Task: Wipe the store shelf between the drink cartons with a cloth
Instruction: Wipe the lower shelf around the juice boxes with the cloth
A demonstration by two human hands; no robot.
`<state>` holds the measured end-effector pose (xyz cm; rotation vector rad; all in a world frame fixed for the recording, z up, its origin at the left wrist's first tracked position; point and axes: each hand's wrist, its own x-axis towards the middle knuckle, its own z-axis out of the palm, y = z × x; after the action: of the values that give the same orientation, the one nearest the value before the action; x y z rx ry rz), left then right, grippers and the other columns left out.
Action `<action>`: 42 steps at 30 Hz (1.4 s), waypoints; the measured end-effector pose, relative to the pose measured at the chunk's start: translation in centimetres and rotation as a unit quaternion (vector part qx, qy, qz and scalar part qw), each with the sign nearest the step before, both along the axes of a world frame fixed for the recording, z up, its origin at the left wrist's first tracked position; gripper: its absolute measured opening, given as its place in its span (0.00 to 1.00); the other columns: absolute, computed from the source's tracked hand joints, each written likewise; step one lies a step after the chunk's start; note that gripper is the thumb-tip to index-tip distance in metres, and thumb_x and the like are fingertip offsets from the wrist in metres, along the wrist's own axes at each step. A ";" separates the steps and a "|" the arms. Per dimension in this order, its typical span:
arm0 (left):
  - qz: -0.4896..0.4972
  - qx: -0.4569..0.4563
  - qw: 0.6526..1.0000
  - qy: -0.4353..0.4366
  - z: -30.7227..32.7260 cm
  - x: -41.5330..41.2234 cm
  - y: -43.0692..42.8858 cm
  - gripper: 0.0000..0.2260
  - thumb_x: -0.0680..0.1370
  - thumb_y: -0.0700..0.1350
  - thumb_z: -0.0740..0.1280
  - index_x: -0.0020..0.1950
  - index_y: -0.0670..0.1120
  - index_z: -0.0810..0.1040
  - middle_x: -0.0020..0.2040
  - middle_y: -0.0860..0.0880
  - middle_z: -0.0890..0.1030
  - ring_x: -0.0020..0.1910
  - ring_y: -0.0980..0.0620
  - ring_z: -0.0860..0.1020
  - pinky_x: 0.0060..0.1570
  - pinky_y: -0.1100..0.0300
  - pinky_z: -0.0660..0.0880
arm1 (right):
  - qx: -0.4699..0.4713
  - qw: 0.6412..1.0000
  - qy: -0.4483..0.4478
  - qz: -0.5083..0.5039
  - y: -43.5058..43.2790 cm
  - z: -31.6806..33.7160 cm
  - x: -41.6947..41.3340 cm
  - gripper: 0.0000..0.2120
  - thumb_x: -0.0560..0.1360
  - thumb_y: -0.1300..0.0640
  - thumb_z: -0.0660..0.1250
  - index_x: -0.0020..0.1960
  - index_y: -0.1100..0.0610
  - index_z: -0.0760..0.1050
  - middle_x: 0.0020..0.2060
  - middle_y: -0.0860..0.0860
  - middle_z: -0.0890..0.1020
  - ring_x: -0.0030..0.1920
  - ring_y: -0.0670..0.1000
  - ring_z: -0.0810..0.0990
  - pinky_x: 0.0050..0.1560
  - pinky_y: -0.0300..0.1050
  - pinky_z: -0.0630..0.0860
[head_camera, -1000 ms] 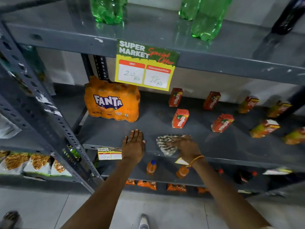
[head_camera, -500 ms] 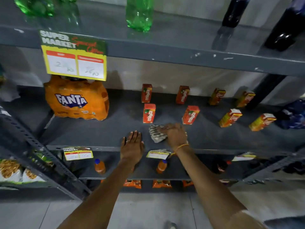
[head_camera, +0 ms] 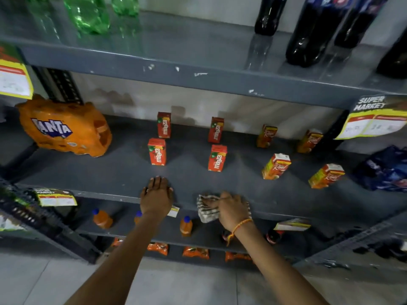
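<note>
While our left hand (head_camera: 156, 198) lies flat with fingers spread on the shelf (head_camera: 123, 172), our right hand (head_camera: 232, 209) clamps the cloth (head_camera: 207, 209) at its front edge, before the drink cartons (head_camera: 217, 157).

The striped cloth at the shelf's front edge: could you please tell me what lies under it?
The striped cloth rests on the grey metal shelf; the right hand covers part of it.
</note>
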<state>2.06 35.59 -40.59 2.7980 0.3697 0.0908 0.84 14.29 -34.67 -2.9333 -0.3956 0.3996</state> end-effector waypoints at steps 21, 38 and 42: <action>-0.055 0.025 0.998 0.030 -1.3 0.8 -8.1 0.31 0.77 0.60 0.41 0.74 0.43 0.52 0.76 0.41 0.53 0.74 0.42 0.49 0.71 0.43 0.49 | 0.064 0.988 -0.142 -0.020 -7.3 -3.9 -1.0 0.27 0.65 0.66 0.64 0.57 0.40 0.77 0.59 0.49 0.81 0.50 0.65 0.77 0.53 0.58 0.79; -0.044 0.042 0.997 -0.036 -2.1 1.3 -14.6 0.31 0.75 0.56 0.41 0.70 0.42 0.65 0.71 0.42 0.67 0.71 0.42 0.62 0.66 0.38 0.56 | 0.043 0.990 -0.070 0.118 -13.3 -3.5 6.1 0.27 0.75 0.65 0.59 0.64 0.37 0.70 0.72 0.43 0.66 0.63 0.62 0.66 0.66 0.56 0.68; -0.086 0.038 0.995 -0.023 -1.7 1.6 -19.2 0.33 0.74 0.58 0.37 0.73 0.44 0.60 0.74 0.44 0.62 0.73 0.46 0.56 0.69 0.42 0.52 | 0.055 0.996 -0.043 0.060 -20.0 -3.8 5.0 0.26 0.73 0.65 0.59 0.60 0.38 0.74 0.69 0.40 0.70 0.61 0.57 0.69 0.65 0.51 0.69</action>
<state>3.67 16.40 -42.30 2.8847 0.1160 0.1310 5.84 -5.73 -38.51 -2.8340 -0.5872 0.2583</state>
